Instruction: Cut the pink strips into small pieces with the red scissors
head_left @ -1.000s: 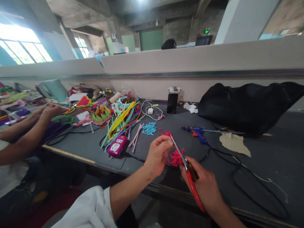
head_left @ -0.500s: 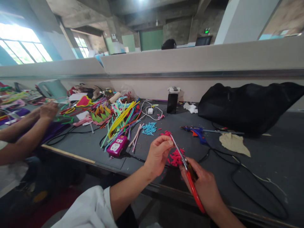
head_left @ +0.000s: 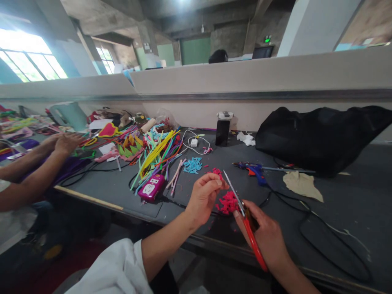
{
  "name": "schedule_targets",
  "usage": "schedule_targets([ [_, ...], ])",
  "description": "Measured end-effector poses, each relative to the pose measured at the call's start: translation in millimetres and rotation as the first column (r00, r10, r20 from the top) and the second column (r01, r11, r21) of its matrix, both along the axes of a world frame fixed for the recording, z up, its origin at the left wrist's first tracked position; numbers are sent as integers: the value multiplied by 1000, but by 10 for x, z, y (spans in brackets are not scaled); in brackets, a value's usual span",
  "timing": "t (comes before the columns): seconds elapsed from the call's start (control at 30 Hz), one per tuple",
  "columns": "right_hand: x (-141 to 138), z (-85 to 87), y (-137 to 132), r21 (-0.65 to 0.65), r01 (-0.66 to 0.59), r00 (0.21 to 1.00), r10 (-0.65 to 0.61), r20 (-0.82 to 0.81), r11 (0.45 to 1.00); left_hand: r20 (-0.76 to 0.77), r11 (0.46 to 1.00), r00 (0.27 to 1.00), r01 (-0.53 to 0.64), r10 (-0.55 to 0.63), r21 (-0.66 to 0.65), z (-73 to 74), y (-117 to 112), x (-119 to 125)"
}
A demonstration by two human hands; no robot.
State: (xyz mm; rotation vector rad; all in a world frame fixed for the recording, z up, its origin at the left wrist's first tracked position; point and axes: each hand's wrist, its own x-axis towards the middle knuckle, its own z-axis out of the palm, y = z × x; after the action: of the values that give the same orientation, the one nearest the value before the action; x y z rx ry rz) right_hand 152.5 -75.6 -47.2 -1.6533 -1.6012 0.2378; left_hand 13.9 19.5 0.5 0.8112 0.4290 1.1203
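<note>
Many red snippets (head_left: 227,203) lie near scissors (head_left: 246,223).
The left hand (head_left: 202,198) pinches, contents unclear; the right hand (head_left: 269,237) grips the handles (head_left: 256,250), likely keeping the blades (head_left: 232,187) free.

one pair of red-handled scissors (head_left: 250,233), one blue glue gun (head_left: 257,173), one phone (head_left: 222,133)

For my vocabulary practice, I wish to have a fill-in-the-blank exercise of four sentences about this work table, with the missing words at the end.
1. The scissors are held in the camera wearer's ____ hand.
2. Unlike the red pieces, the small pieces beside the pink strips are ____.
3. The large bag is ____.
4. Seen from the camera, the purple box lies to the ____ of the glue gun.

Missing words: right; blue; black; left.
</note>
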Motion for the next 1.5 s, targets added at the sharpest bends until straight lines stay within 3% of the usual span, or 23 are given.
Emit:
schedule_targets([
  [0.27,14,-50,1,-59,-34,999,33,-18,998,-102,999,995,12,-15,-31,19,-9,-12],
  [0.33,21,-60,-2,-59,-31,999,28,-38,998,-168,999,985,34,-29,23,-11,42,-26],
  [0.4,42,-47,-4,-57,3,999,-6,-47,998,-331,989,943,38,11,141,-68,157,-56],
  [0.47,77,-8,-1,-51,42,998,-45,-55,998,-580,946,794,21,182,325,-148,330,-104],
  [0.53,120,50,5,-44,72,994,-75,-74,996,-777,835,441,104,448,540,-236,527,-165],
  [0.57,141,81,9,-42,87,992,-91,-88,995,-786,812,368,124,496,570,-278,619,-195],
  [0.7,192,166,15,-69,109,983,-117,-143,992,-798,767,211,221,565,602,-416,858,-267],
  [0.83,191,172,7,-77,108,979,-120,-167,991,-786,717,114,348,607,604,-497,901,-245],
  [1.07,209,179,-10,-92,135,975,-149,-166,987,-718,609,92,462,690,644,-438,774,-201],
  [1.3,215,176,-6,-64,129,976,-138,-166,990,-708,408,313,642,633,649,-461,542,-97],
  [1.4,210,166,-7,-56,125,977,-133,-167,991,-724,396,294,680,624,617,-504,487,-63],
  [1.5,212,154,-6,-81,109,977,-122,-174,991,-768,462,275,665,578,586,-539,460,-28],
])
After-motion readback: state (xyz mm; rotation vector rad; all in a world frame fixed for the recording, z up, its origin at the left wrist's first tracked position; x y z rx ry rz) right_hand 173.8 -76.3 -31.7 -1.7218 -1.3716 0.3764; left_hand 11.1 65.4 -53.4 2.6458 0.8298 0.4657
